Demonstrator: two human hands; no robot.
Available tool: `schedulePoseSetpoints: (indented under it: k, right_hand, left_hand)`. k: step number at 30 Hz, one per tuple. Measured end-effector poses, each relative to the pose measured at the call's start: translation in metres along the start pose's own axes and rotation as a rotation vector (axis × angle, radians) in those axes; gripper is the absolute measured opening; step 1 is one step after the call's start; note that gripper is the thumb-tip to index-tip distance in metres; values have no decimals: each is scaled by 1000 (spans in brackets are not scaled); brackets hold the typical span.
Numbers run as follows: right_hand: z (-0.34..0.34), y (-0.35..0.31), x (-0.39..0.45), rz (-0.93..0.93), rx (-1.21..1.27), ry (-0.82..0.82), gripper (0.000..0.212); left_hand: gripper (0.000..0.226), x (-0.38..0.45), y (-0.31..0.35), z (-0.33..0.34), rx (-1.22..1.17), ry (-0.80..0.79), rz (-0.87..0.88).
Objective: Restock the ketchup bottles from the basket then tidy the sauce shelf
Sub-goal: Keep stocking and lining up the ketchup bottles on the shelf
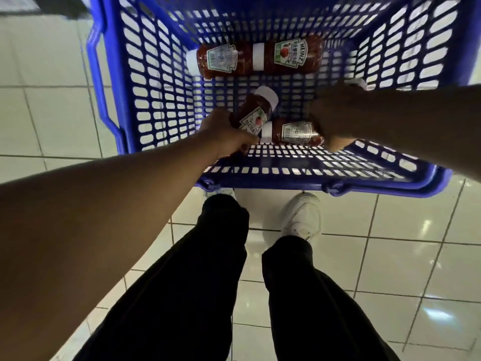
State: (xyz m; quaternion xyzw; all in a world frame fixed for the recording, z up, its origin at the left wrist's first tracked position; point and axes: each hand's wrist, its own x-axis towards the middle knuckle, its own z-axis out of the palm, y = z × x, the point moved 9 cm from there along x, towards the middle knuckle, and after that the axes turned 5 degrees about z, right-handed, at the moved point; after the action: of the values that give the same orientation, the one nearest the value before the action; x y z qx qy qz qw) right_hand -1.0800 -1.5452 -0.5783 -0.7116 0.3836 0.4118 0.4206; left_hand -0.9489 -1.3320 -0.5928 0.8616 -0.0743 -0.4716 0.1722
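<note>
The person's dark trouser legs [208, 295] and one white shoe [303, 217] stand on the tiled floor [416, 256], toes just under the near edge of the blue basket [325, 182]. Both bare forearms reach over that near edge and down inside.

The left hand [223, 136] grips a tilted ketchup bottle [253, 115] by its lower body, fingers curled round it; its long axis runs from the hand up and away toward the basket's middle, white cap at the far end. The right hand [335, 121] comes in from the right wall and covers the base end of a second bottle [294, 132], which lies crosswise along the near edge with its cap pointing left, almost touching the first. It seems to be clamped on that bottle, though the hand is dark and its fingers are hard to make out. A bit of white behind the right wrist may be another cap.

Two more bottles lie end to end across the far part of the basket floor: the far left bottle [221, 59] and the far right bottle [291, 57], well apart from both hands.

All are dark red squeeze bottles with white caps and pale keystone-shaped labels.
</note>
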Motion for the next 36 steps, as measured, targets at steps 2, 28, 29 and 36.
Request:
schedulePoseSetpoints:
  k: [2,28,29,36]
  right_hand:
    - [-12,-11,-24,-16,-12,-12,44]
    - [-228,-163,-636,-786,1613,-179,33]
    - [-237,-175,-655,-809,1585,-176,29]
    - [-290,-256,-765,-961,1349,-22,70]
  left_hand:
    - [55,-28,15,-13,-2,20,50]
    - [39,-602,330,-376,-647,389,858]
    - [38,-621,342,-386,-665,394,889]
    - [28,-711,400,-441,-774,470,1062]
